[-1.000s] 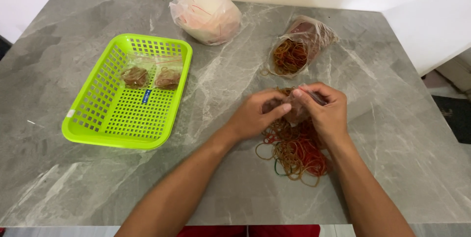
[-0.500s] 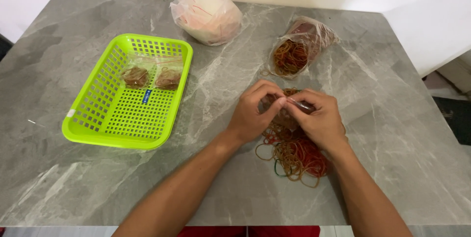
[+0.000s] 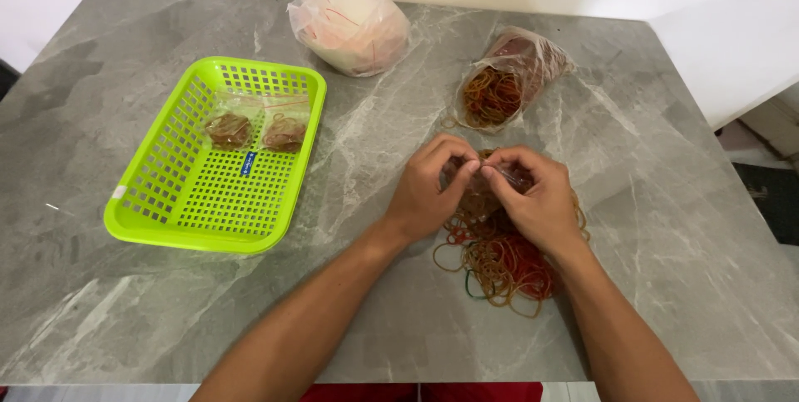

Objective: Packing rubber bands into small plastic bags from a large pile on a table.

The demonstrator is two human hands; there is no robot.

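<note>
Both hands, left (image 3: pixel 429 194) and right (image 3: pixel 537 202), pinch a small clear bag (image 3: pixel 481 190) between them above loose rubber bands (image 3: pixel 499 265).

Both hands, left hand (image 3: pixel 429 194) and right hand (image 3: pixel 537 202), pinch a small clear bag (image 3: pixel 481 190) above loose rubber bands (image 3: pixel 499 265).

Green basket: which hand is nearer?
Left. The left hand is between the green basket and the right hand, apart from the basket; the right hand is farther off, over the loose rubber bands.
</note>
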